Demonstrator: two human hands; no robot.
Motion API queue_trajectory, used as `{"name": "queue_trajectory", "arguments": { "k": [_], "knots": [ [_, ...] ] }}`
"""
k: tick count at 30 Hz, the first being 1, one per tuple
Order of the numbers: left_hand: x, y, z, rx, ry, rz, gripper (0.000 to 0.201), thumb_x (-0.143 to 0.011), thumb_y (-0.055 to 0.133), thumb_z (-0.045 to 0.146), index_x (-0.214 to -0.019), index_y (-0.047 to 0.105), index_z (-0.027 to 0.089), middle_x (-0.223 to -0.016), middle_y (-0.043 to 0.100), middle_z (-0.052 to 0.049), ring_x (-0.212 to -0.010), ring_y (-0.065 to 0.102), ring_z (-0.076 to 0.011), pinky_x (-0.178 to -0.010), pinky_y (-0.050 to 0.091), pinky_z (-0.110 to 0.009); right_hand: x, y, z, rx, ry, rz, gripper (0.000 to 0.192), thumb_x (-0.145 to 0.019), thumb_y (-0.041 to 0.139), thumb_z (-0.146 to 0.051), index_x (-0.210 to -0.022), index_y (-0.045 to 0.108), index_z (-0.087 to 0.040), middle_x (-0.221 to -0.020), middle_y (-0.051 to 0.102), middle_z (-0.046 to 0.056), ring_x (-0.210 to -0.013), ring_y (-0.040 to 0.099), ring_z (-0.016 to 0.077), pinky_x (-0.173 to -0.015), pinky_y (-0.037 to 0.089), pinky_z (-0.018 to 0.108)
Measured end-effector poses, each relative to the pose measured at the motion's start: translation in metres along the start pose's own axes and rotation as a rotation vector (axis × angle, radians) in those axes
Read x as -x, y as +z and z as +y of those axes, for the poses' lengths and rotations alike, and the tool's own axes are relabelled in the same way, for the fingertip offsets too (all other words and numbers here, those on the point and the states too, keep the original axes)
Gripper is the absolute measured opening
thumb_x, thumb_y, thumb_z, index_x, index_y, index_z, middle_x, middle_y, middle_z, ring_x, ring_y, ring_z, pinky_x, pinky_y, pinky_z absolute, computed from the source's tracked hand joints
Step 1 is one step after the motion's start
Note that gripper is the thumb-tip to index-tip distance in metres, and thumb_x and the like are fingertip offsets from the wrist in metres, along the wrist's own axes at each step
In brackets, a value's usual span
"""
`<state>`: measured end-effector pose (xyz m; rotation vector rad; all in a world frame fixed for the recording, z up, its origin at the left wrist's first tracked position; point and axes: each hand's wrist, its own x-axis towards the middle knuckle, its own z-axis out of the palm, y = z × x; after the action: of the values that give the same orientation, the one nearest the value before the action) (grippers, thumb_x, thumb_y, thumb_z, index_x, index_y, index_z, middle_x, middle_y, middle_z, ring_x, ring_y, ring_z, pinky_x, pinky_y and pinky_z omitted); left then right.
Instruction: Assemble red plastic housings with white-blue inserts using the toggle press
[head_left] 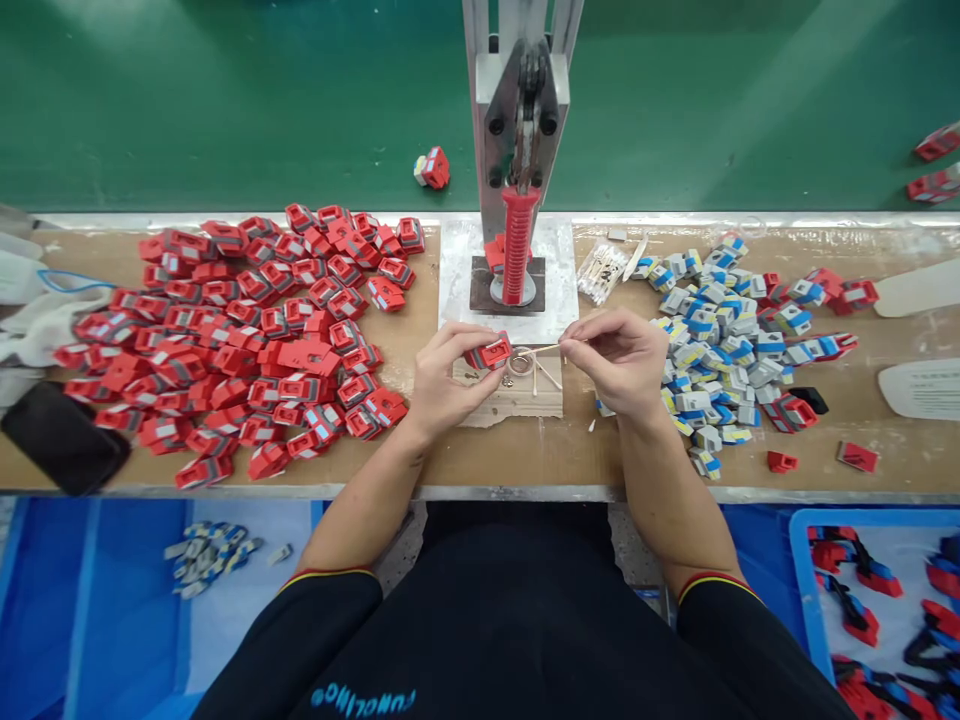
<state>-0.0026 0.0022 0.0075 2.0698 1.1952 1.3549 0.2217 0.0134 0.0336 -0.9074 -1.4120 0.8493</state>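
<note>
I look down on a long bench (pixel 480 465) with a hand press (pixel 519 160) standing at its far middle. To the left lies a wide heap of red parts (pixel 247 330); to the right, a smaller heap of grey and blue parts (pixel 720 340). Between them sits a small cardboard pad (pixel 525 400), just under my hands. My left hand (pixel 442 380) has its grip clamped on one red part (pixel 489 353), held above the pad's left edge. My right hand (pixel 619 360) pinches a thin stick (pixel 546 349), fingers together, its tip pointing toward the held part. I judge that the stick could slip or snap if pressed at an angle, and that the part could twist loose from so light a pinch and drop among the small bits on the pad.
</note>
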Motion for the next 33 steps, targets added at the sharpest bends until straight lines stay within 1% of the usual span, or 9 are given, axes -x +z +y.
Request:
{"name": "queue_trajectory", "arguments": {
  "k": [3,6,9,13,16,19,28,33],
  "knots": [
    [0.000,0.000,0.001,-0.004,0.038,-0.023,0.025,-0.088,0.081,0.024,-0.112,0.075,0.022,-0.108,0.077,-0.007,-0.098,0.074,-0.0191,-0.087,0.063,-0.033,0.004,0.010,-0.003,-0.119,0.003,0.013,0.021,-0.084,0.087,-0.037,-0.078,0.072,-0.024,-0.074,0.075,0.000,-0.068,0.069,0.0145,-0.064,0.056,0.029],
    [0.000,0.000,0.002,-0.001,0.061,-0.028,0.026,-0.088,0.081,0.022,-0.113,0.075,0.022,-0.109,0.077,-0.006,-0.099,0.075,-0.0189,-0.088,0.063,-0.033,0.007,0.019,-0.003,-0.143,0.042,-0.009,0.025,-0.086,0.086,-0.042,-0.078,0.072,-0.023,-0.074,0.075,0.001,-0.067,0.069,0.0144,-0.062,0.056,0.029],
    [0.000,0.000,0.002,-0.005,0.064,-0.032,0.026,-0.088,0.081,0.023,-0.113,0.075,0.022,-0.109,0.077,-0.006,-0.099,0.075,-0.0191,-0.088,0.063,-0.033,0.009,0.021,-0.002,-0.133,0.081,-0.025,0.028,-0.085,0.086,-0.046,-0.077,0.072,-0.023,-0.073,0.075,0.002,-0.067,0.069,0.0148,-0.060,0.055,0.029],
    [0.000,0.000,0.002,-0.025,0.047,-0.046,0.025,-0.088,0.081,0.024,-0.113,0.075,0.021,-0.109,0.077,-0.007,-0.099,0.075,-0.0192,-0.088,0.063,-0.033,0.009,0.020,0.000,-0.116,0.104,-0.054,0.028,-0.084,0.087,-0.046,-0.077,0.072,-0.023,-0.073,0.075,0.002,-0.063,0.065,0.0140,-0.058,0.052,0.029],
    [0.000,0.000,0.002,-0.013,0.059,-0.041,0.027,-0.087,0.081,0.021,-0.114,0.075,0.021,-0.109,0.078,-0.006,-0.099,0.075,-0.0190,-0.088,0.063,-0.033,0.010,0.020,0.000,-0.096,0.117,-0.066,0.029,-0.085,0.086,-0.048,-0.077,0.072,-0.023,-0.074,0.075,0.002,-0.061,0.063,0.0134,-0.057,0.051,0.029],
    [0.000,-0.001,0.003,-0.005,0.065,-0.034,0.027,-0.087,0.081,0.020,-0.113,0.074,0.021,-0.109,0.078,-0.006,-0.099,0.075,-0.0184,-0.088,0.063,-0.032,0.009,0.019,0.000,-0.063,0.123,-0.060,0.028,-0.084,0.086,-0.046,-0.076,0.072,-0.023,-0.073,0.075,0.002,-0.060,0.062,0.0133,-0.055,0.049,0.029],
    [0.000,-0.001,0.003,-0.032,0.060,-0.033,0.026,-0.088,0.081,0.021,-0.113,0.074,0.022,-0.108,0.077,-0.006,-0.097,0.075,-0.0186,-0.087,0.063,-0.033,0.004,0.012,-0.002,-0.001,0.065,-0.030,0.019,-0.082,0.085,-0.031,-0.073,0.071,-0.023,-0.071,0.076,0.000,-0.059,0.062,0.0122,-0.054,0.047,0.027],
    [0.000,-0.001,0.004,-0.007,0.068,-0.016,0.026,-0.087,0.081,0.020,-0.113,0.075,0.022,-0.106,0.076,-0.005,-0.095,0.074,-0.0174,-0.086,0.063,-0.031,0.002,0.008,-0.002,0.040,0.079,-0.020,0.021,-0.080,0.087,-0.035,-0.073,0.072,-0.022,-0.069,0.075,-0.001,-0.058,0.061,0.0117,-0.054,0.047,0.027]
  ]
}}
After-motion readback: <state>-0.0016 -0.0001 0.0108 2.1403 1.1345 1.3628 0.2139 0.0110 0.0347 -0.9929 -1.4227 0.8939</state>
